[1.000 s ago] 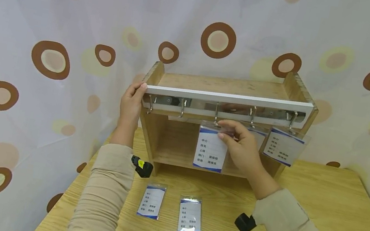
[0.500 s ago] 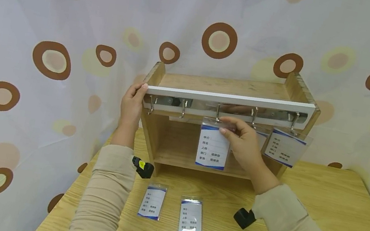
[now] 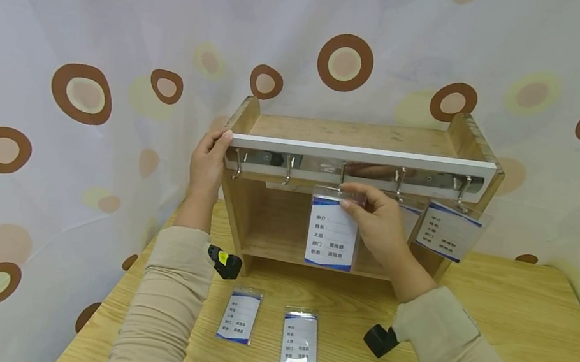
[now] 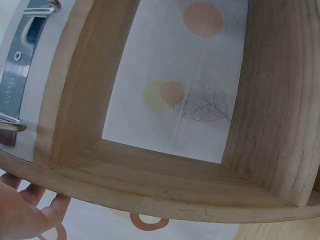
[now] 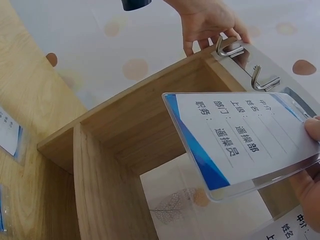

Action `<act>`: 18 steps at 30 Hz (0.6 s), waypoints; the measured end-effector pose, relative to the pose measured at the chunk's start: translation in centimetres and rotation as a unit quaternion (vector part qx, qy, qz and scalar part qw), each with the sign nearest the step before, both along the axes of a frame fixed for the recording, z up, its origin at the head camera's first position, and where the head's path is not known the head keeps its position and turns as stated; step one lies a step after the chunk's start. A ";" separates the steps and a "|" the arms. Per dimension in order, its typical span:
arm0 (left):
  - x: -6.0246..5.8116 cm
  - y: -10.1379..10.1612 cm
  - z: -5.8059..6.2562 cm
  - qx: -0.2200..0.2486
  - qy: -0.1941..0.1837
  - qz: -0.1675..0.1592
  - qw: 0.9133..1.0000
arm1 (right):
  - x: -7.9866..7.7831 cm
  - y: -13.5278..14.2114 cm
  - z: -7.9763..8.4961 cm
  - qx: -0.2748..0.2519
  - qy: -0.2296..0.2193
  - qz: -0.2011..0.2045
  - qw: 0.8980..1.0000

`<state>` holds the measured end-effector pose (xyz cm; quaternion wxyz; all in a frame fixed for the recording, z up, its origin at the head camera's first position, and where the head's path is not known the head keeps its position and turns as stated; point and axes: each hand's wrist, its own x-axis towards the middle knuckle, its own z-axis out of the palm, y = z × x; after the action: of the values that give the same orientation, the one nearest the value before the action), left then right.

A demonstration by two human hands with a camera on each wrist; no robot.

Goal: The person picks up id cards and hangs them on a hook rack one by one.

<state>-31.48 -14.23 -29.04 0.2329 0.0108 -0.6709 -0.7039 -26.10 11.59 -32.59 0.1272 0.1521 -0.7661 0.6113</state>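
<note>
My right hand [image 3: 383, 223] pinches the upper right edge of a clear ID badge holder [image 3: 332, 234] with a white and blue card, in front of the middle hook of a metal hook rail [image 3: 316, 164]. In the right wrist view, the thumb lies on the front of the badge holder [image 5: 240, 135] and fingers are behind it. My left hand [image 3: 207, 163] grips the upper left corner of the wooden shelf [image 3: 232, 210], beside the rail's end. Its fingers wrap the outer side of the side board [image 4: 165, 187] in the left wrist view. The badge's top slot is partly hidden by the right fingers.
One ID badge [image 3: 447, 231] hangs from the rightmost hook, and another, partly hidden badge [image 3: 410, 220] hangs behind my right hand. A left badge [image 3: 239, 317] and a right badge [image 3: 299, 341] lie on the wooden table [image 3: 516, 350]. A patterned curtain [image 3: 140, 6] stands behind.
My right hand lifted the badge holder slightly toward the middle hook, then lowered it a little. My left hand has kept its grip on the shelf corner.
</note>
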 end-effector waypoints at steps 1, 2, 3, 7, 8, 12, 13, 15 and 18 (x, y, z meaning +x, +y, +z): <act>0.0 0.0 0.0 0.001 0.000 -0.001 1.000 | 0.0 0.0 0.0 0.000 0.001 0.001 1.000; 0.0 0.0 0.0 0.001 0.001 0.000 1.000 | 0.0 0.0 0.0 0.003 0.003 0.000 1.000; 0.0 0.0 0.0 0.001 0.001 0.000 1.000 | 0.0 -0.1 0.0 0.007 0.004 -0.001 1.000; 0.0 0.0 0.0 -0.001 0.000 0.000 1.000 | 0.1 -0.2 0.1 0.024 0.010 -0.009 1.000; 0.0 0.0 0.0 -0.001 0.000 0.000 1.000 | 0.1 -0.3 0.1 0.028 0.010 -0.013 0.999; 0.1 -0.1 0.0 -0.002 -0.005 -0.001 1.000 | 0.2 -0.4 0.2 0.030 0.009 -0.024 0.999; 0.1 -0.1 0.0 -0.002 -0.005 -0.002 1.000 | 0.3 -0.4 0.2 0.029 0.009 -0.025 0.999; 0.1 -0.1 0.1 -0.004 -0.009 -0.001 1.000 | 0.3 -0.4 0.2 0.020 0.010 -0.022 0.999; 0.1 0.0 0.1 -0.003 -0.011 -0.001 1.000 | 0.3 -0.3 0.1 0.003 0.011 -0.015 1.000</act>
<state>-31.42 -14.26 -28.98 0.2246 0.0168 -0.6754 -0.7022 -25.82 11.24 -32.51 0.1442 0.1479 -0.7684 0.6057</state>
